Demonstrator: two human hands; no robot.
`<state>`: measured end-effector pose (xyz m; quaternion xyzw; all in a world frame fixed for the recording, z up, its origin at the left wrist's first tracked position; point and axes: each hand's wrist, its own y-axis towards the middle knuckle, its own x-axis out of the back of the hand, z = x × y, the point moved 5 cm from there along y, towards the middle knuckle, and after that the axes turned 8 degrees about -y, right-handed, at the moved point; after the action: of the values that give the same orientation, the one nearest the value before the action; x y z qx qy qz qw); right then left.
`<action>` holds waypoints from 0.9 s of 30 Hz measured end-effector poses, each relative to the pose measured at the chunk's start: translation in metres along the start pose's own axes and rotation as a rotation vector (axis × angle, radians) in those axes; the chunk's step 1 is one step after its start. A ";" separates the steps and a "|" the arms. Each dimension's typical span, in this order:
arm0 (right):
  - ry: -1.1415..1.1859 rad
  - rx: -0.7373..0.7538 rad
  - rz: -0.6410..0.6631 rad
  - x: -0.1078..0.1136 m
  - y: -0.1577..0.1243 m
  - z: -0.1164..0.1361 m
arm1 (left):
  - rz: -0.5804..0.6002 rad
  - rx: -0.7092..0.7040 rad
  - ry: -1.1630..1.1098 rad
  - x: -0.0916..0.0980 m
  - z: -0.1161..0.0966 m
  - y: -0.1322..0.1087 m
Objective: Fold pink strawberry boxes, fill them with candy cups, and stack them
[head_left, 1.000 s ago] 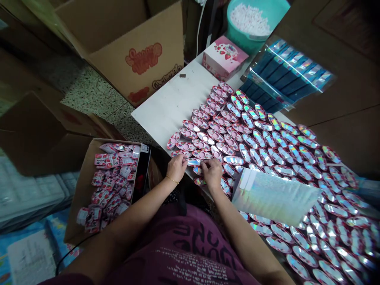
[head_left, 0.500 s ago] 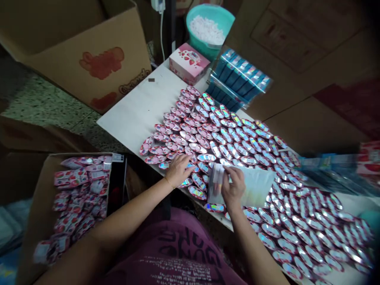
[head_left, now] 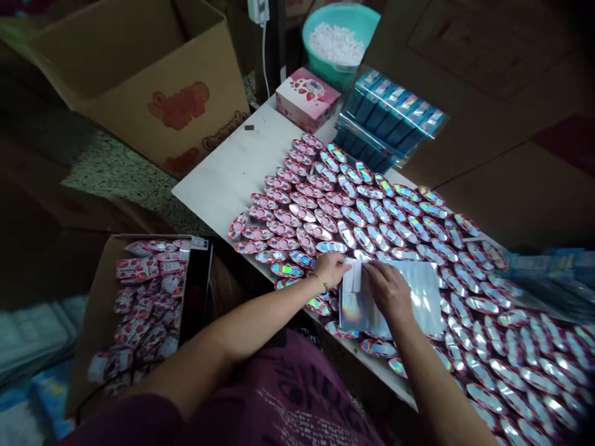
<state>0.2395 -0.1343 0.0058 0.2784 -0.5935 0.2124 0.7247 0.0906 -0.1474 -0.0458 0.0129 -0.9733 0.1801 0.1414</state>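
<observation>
A shiny silvery sticker sheet [head_left: 421, 298] with whitish strips at its left side lies over rows of small oval-topped packs [head_left: 302, 214]. My left hand [head_left: 331, 271], with a thin bracelet at the wrist, is closed at the sheet's upper left edge, fingertips pinched by a whitish strip. My right hand [head_left: 390, 294] lies over the sheet, its fingers bent and closed on the strip's other side. Pack tops at the left are pink with red print. Most others carry a shiny rainbow-silver label. Both thumbs are partly hidden.
At the lower left stands a carton of pink packs [head_left: 139, 303]. A large open carton [head_left: 162, 93] is behind it. Along the table's [head_left: 218, 167] far side are a pink strawberry box [head_left: 307, 99], a teal basin [head_left: 320, 62] of white pieces and blue packages in clear wrap [head_left: 390, 118].
My left hand has moved right from the packs to the sheet's left edge. My right hand stays on the sheet. The view has shifted slightly, so the surroundings appear farther right.
</observation>
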 end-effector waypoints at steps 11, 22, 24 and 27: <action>0.940 -0.752 -0.020 0.067 0.014 0.049 | -0.094 0.032 -0.465 0.042 0.004 -0.021; 1.412 -1.053 -0.006 -0.048 0.043 0.123 | -0.244 0.308 -0.867 0.128 0.044 -0.077; 1.307 -0.974 -0.019 -0.057 0.050 0.132 | -0.332 0.269 -0.815 0.141 0.055 -0.072; 1.033 -0.837 -0.123 -0.067 0.063 0.141 | -0.465 0.185 -0.636 0.159 0.072 -0.060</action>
<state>0.0808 -0.1782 -0.0306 -0.1303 -0.1856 0.0284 0.9735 -0.0773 -0.2249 -0.0450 0.3005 -0.9194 0.2169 -0.1315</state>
